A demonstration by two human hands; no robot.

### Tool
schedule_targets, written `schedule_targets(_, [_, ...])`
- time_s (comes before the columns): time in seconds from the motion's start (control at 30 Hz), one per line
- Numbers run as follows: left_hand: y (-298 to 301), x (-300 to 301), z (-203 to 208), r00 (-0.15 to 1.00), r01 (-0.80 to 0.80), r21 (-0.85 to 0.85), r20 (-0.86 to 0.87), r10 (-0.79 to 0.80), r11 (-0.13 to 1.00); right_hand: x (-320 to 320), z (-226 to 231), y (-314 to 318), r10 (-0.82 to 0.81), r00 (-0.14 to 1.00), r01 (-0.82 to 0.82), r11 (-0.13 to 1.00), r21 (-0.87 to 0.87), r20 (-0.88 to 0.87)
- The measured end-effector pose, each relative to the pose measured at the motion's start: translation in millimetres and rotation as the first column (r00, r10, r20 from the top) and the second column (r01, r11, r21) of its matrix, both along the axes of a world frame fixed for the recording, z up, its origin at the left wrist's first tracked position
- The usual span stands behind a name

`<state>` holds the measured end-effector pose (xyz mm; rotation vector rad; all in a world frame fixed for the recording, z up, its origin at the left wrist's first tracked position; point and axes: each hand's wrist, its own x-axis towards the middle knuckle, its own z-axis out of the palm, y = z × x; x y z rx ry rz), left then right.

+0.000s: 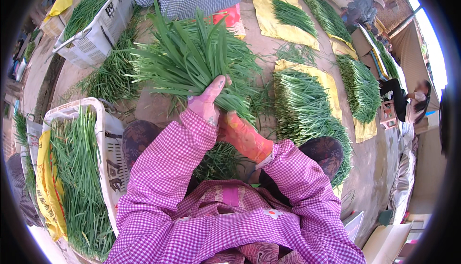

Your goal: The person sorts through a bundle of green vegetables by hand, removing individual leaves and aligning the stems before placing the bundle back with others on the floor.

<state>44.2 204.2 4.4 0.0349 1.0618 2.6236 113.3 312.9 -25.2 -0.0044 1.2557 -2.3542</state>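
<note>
Pink-checked sleeves (192, 177) lead to the left hand (207, 101) and right hand (240, 132), both clenched round the chive bundle (197, 62), best squeezed near its base.

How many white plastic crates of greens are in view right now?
2. One crate sits at the person's left, lined with yellow sheet and full of greens. The other crate is at the upper left. More may be hidden past the picture's edge.

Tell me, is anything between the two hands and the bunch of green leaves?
Nothing visible. The left hand already closes around the bunch of green leaves near its base, and the right hand touches the bunch's lower end just below it.
</note>
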Motion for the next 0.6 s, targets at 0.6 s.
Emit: schedule_targets(0.6, [28.8,-3.5,-32.2,0.357,0.094,-0.446,-0.819,-0.449,0.890,-22.6,24.3,66.3,-0.577,0.768,0.639,0.658,-0.397,0.278])
